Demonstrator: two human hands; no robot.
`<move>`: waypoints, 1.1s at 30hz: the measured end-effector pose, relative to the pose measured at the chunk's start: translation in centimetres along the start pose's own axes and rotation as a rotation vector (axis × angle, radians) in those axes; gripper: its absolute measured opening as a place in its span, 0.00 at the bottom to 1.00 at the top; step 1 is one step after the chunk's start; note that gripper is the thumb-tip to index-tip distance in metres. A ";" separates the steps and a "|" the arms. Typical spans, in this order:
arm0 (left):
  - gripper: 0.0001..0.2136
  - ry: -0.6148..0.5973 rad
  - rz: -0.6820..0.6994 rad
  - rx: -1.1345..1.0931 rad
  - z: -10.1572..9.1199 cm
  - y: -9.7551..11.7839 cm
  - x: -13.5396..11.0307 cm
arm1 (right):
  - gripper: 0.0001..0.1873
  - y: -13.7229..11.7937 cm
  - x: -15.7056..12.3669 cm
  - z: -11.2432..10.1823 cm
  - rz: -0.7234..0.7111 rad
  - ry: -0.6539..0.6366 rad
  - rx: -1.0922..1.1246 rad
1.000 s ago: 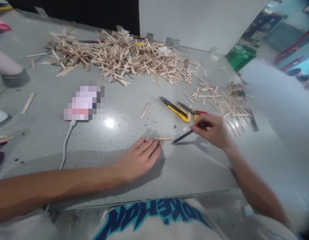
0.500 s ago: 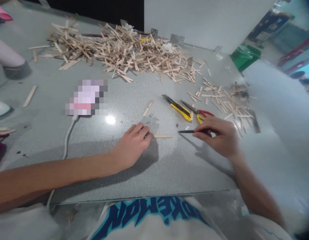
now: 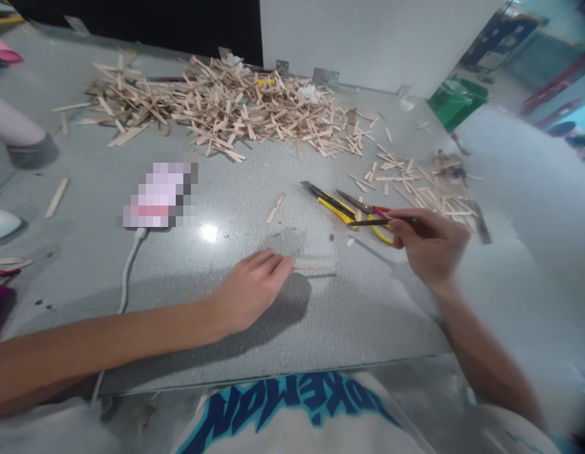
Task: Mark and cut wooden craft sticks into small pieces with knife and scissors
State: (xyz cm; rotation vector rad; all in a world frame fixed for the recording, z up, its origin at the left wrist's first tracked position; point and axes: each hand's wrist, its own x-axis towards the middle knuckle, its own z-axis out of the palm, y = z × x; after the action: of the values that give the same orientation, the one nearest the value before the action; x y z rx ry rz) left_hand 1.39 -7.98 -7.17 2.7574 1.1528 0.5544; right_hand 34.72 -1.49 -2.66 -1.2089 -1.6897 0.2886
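My left hand (image 3: 252, 287) lies low on the grey table (image 3: 283, 328) with its fingers pinched on one end of a thin wooden stick (image 3: 314, 269), which is smeared by motion. My right hand (image 3: 429, 243) is closed round a dark pencil-like tool (image 3: 372, 222) that points left, level with the table. Its tip hangs over the yellow utility knife (image 3: 333, 205) and the red-handled pliers (image 3: 368, 208).
A big heap of wooden sticks (image 3: 217, 107) fills the far side, with a smaller scatter (image 3: 415, 183) at the right. A lone stick (image 3: 275, 207) lies mid-table. A blurred-out device (image 3: 157, 195) with a white cable (image 3: 127, 271) sits left. Another person's sleeve (image 3: 13, 126) is far left.
My right hand has lifted the dark tool away from the stick, up and to the right over the knife. My left hand shifted slightly and the stick under it is moving.
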 end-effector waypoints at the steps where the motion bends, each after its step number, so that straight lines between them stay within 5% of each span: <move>1: 0.08 -0.040 0.022 -0.001 0.0 0.3 -0.1 | 0.04 0.3 0.0 0.0 0.031 0.033 -0.022; 5: 0.07 -0.135 0.027 0.022 -0.8 1.2 -0.5 | 0.08 1.4 0.3 -0.1 0.090 0.126 -0.175; 11: 0.09 -0.154 -0.221 0.182 -4.7 -1.2 0.5 | 0.05 2.7 1.0 -0.5 0.112 0.072 -0.312; 14: 0.10 -0.345 -0.227 0.106 -5.5 -1.3 1.1 | 0.05 2.9 1.2 -0.6 0.109 0.025 -0.323; 18: 0.16 -0.739 -0.011 0.140 -5.4 1.4 1.9 | 0.07 2.9 1.1 -0.6 0.104 -0.013 -0.329; 20: 0.22 -0.827 0.077 0.249 -5.4 2.6 2.4 | 0.07 2.8 1.1 -0.5 0.098 -0.015 -0.344; 23: 0.25 -0.823 0.055 0.377 -5.7 2.2 3.4 | 0.07 2.9 1.1 -0.4 0.084 -0.022 -0.351; 27: 0.15 -0.688 -0.130 0.448 -5.7 -1.4 4.9 | 0.05 3.3 1.1 -0.2 0.071 -0.046 -0.338; 33: 0.12 -0.555 -0.352 0.454 -6.0 -6.2 6.3 | 0.03 3.4 1.2 -0.3 0.075 -0.068 -0.373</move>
State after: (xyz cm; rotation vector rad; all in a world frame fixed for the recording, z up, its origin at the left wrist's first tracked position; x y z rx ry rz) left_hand -0.90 0.58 -1.22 2.6417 1.6882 -0.5381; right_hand 36.92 0.99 -4.08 -1.5525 -1.8114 0.0598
